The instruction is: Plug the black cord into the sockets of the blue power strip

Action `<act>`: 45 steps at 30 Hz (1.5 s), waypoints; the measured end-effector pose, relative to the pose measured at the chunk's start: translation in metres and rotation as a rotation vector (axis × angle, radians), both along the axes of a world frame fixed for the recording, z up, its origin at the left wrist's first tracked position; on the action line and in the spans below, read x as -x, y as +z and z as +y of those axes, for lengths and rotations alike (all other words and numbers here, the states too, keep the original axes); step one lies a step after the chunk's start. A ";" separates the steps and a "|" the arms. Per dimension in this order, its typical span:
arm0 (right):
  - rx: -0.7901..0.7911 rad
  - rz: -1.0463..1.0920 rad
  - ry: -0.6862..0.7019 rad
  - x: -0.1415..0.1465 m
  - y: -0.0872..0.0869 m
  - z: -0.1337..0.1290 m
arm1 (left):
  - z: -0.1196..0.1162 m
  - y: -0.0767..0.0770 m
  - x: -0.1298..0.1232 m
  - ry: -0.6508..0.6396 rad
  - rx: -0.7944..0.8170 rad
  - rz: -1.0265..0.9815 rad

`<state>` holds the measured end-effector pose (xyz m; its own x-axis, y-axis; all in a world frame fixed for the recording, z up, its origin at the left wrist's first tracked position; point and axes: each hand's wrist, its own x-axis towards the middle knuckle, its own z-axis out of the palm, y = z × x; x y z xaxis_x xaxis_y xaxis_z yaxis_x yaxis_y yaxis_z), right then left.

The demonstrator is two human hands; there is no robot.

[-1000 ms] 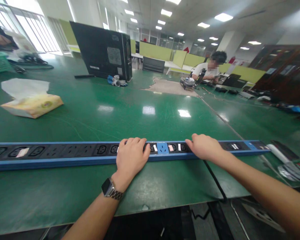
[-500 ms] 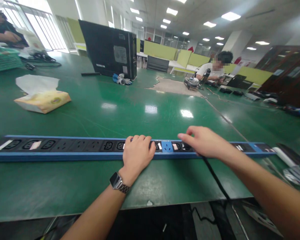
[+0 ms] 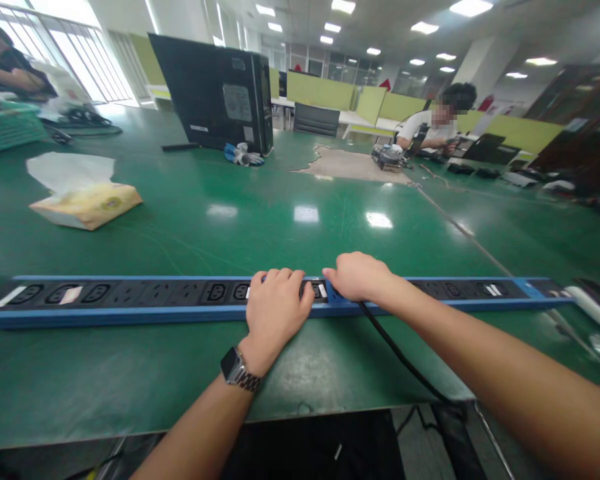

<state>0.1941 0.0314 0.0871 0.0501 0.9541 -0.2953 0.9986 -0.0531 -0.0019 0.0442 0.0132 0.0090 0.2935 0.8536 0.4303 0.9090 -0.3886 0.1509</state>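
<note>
Green tabletop [image 3: 220, 247] bears a long blue-edged power strip [image 3: 145, 297] along its near side. On the strip, the left hand [image 3: 277, 303] rests palm down, thumb slightly apart from bent fingers, holding it. Curled closely, the right hand's [image 3: 359, 277] fingers grip a black cable [image 3: 400, 353] over the strip's blue socket; its plug is hidden.

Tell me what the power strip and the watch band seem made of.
The power strip looks like blue-coated metal, perhaps plastic, from its smooth straight rails; its sockets look like matte black plastic. The watch band seems polished metal: its links shine.
</note>
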 end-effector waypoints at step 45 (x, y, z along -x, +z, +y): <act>-0.326 0.202 -0.118 -0.038 -0.062 0.019 | -0.033 0.023 0.052 0.183 0.859 -1.152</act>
